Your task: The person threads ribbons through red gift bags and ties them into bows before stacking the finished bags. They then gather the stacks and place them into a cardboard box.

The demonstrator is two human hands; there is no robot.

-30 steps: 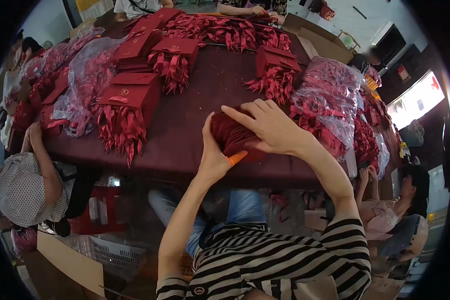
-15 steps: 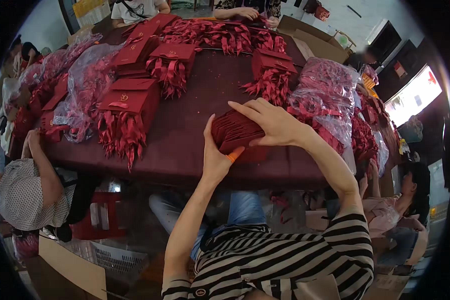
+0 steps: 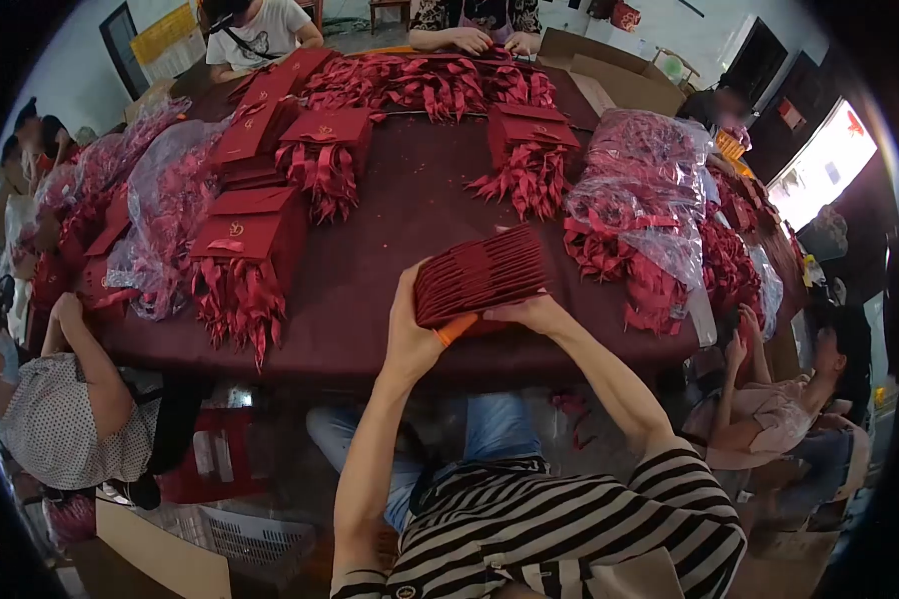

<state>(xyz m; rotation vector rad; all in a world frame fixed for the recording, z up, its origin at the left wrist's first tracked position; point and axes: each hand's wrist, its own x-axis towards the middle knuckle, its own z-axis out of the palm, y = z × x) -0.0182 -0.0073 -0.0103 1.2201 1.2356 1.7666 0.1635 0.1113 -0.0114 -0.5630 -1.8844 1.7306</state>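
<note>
A thick stack of dark red folded pieces [image 3: 484, 277] is held between my two hands above the table's near edge, its many layered edges facing up. My left hand [image 3: 410, 324] grips the stack's left end, with an orange cover on one digit. Under the lower right side of the stack, my right hand [image 3: 534, 311] holds on with its fingers partly hidden behind it. Beyond the stack lies a pile of red bags with ribbons [image 3: 534, 130]. To the left sits another red bag pile [image 3: 245, 235] with ribbons hanging toward me.
The dark red tablecloth [image 3: 400, 200] carries ribbon heaps [image 3: 440, 85] at the far side. Clear plastic sacks of red items [image 3: 639, 180] lie on the right, others [image 3: 165, 200] on the left. Several people sit around the table. A grey crate [image 3: 250, 534] is below left.
My right hand has moved from the top of the stack down to its lower right side. The stack now shows more of its layered edges. The camera view has shifted slightly.
</note>
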